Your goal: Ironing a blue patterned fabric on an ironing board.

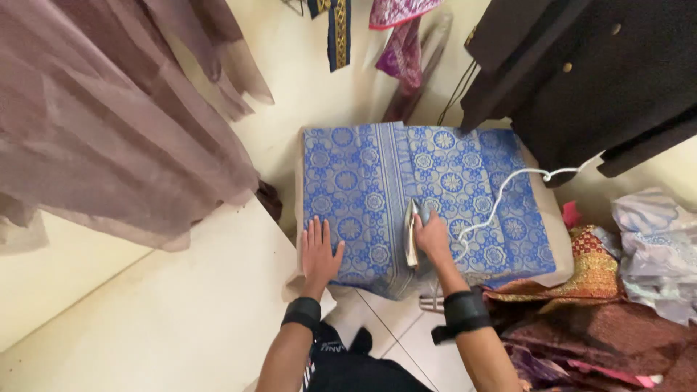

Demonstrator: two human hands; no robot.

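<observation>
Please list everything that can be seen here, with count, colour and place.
patterned cloth: one, blue, spread flat on the board, centre
ironing board: one, cream, under the cloth
iron: one, silver, on the cloth
cord: one, white, running from the iron to upper right
sheer garment: one, mauve, hanging upper left
dark coat: one, hanging upper right
folded fabrics: pile, red, gold, grey, lower right
left hand: flat on the cloth, black wristband
right hand: gripping the iron, black wristband

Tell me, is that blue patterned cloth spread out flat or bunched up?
Spread flat. The blue patterned cloth lies smooth over the padded board, the left hand pressing its near edge while the right hand holds the iron on it.
</observation>
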